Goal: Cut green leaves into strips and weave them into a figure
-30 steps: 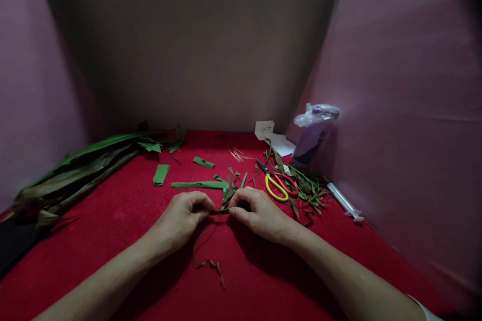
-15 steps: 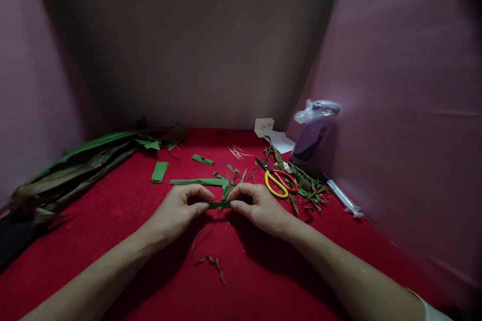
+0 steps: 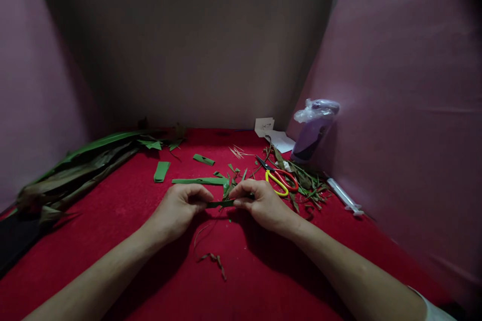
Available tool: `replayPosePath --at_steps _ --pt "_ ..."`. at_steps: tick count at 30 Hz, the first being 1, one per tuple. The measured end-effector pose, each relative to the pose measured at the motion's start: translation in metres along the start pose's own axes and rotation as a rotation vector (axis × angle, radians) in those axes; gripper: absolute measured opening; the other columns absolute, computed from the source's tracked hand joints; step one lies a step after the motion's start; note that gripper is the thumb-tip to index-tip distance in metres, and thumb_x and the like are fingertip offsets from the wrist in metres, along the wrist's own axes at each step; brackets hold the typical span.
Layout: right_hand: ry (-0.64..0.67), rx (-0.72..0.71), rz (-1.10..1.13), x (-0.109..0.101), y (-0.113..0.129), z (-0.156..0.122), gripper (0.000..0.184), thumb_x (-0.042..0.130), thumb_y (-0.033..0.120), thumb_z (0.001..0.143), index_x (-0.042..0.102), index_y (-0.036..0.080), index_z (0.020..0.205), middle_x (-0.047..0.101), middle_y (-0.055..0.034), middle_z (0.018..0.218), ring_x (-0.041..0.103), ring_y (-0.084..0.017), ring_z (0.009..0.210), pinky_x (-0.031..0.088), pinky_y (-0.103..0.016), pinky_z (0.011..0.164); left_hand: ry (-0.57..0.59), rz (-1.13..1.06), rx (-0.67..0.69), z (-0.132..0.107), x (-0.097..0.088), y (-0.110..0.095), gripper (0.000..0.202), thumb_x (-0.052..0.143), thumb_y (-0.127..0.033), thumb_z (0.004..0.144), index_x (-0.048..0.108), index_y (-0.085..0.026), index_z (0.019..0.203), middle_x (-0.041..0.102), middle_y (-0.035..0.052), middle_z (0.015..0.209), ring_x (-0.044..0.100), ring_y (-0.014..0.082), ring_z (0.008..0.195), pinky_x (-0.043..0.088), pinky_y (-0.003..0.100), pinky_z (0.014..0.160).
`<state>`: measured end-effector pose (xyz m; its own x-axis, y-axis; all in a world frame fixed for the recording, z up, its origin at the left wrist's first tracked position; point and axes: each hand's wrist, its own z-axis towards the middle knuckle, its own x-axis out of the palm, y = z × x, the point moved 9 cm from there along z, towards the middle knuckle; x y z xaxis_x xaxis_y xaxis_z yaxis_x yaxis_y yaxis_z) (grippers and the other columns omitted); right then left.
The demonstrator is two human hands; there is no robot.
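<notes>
Both hands, in the head view, are pinching one narrow leaf strip (image 3: 221,203); left hand (image 3: 179,209) and right hand (image 3: 264,205) are each clamping thumb and forefinger on an end, so it is stretching taut just above the red bench (image 3: 263,271); scissors (image 3: 280,180) are lying near the right hand.

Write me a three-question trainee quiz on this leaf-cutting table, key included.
1. True or false: the left hand and the right hand both pinch the green leaf strip.
2. The scissors lie: A) left of the left hand; B) on the cloth just beyond the right hand; C) in the right hand.
3. What colour is the cloth under the hands?
Key: 1 true; 2 B; 3 red.
</notes>
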<state>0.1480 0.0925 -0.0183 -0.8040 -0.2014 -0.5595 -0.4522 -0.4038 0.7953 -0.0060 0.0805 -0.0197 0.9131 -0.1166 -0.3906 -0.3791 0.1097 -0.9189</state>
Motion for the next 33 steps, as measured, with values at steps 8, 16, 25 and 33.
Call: replayPosePath --at_steps 8,16,25,33 --pt "-0.013 -0.113 -0.050 -0.003 0.019 -0.004 0.024 0.058 0.002 0.074 0.067 0.021 0.085 0.068 -0.0003 0.082 0.062 -0.014 0.078 0.046 -0.026 0.073 -0.027 -0.068 0.007 0.002 -0.005 -0.001 0.005 0.063 -0.017 0.065 0.067 -0.017 0.068 0.066 0.0027 0.068 0.059 0.0168 0.065 0.046 0.030 0.064" --pt "-0.048 -0.102 0.042 -0.006 0.020 -0.002 0.023 0.055 0.002 0.074 0.066 0.019 0.084 0.069 -0.0005 0.080 0.062 -0.014 0.075 0.046 -0.025 0.070 -0.043 -0.095 -0.061 0.009 -0.020 0.004 0.008 0.066 -0.016 0.059 0.068 -0.017 0.066 0.068 0.0018 0.066 0.060 0.0161 0.060 0.047 0.030 0.061" --pt "-0.134 -0.042 0.210 -0.016 0.015 -0.002 0.018 0.056 0.002 0.073 0.061 0.018 0.079 0.065 0.0013 0.074 0.061 -0.012 0.070 0.047 -0.022 0.065 -0.138 -0.101 -0.033 0.002 -0.028 -0.009 0.005 0.066 -0.015 0.060 0.067 -0.018 0.064 0.066 -0.0004 0.061 0.057 0.0140 0.057 0.045 0.027 0.059" --pt "-0.177 -0.343 -0.079 -0.019 0.033 -0.007 0.016 0.054 0.007 0.082 0.063 0.018 0.088 0.066 -0.0032 0.081 0.061 -0.015 0.075 0.047 -0.027 0.070 -0.057 -0.013 0.188 0.006 -0.023 -0.019 0.016 0.059 -0.011 0.067 0.071 -0.020 0.075 0.068 0.0012 0.076 0.059 0.0163 0.074 0.044 0.029 0.071"
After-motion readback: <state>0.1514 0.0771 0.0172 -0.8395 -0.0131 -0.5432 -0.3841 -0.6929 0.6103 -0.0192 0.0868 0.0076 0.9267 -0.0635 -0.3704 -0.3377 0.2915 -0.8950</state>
